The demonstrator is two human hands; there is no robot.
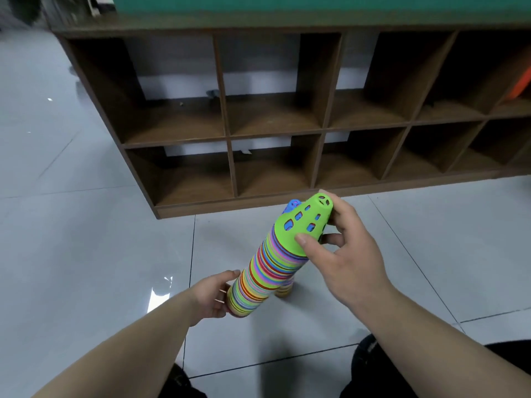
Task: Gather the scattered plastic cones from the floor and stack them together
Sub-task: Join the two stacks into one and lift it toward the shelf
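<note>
A tall stack of many-coloured plastic cones point(264, 271) leans up and to the right above the tiled floor. My left hand point(214, 295) grips the stack near its lower end. A green cone point(306, 225) with oval holes sits tilted on the top of the stack, and my right hand point(342, 248) holds it with the thumb on its rim and the fingers round its far side. A blue cone tip point(293, 205) pokes out behind the green one. A second small pile of cones point(284, 291) shows on the floor behind the stack's lower part.
A brown wooden cubby shelf point(230, 139) with open compartments stands on the pale tiled floor point(86, 239) just beyond the stack. An orange object point(521, 84) sits in a far right compartment. My dark trousers point(370, 357) show at the bottom edge.
</note>
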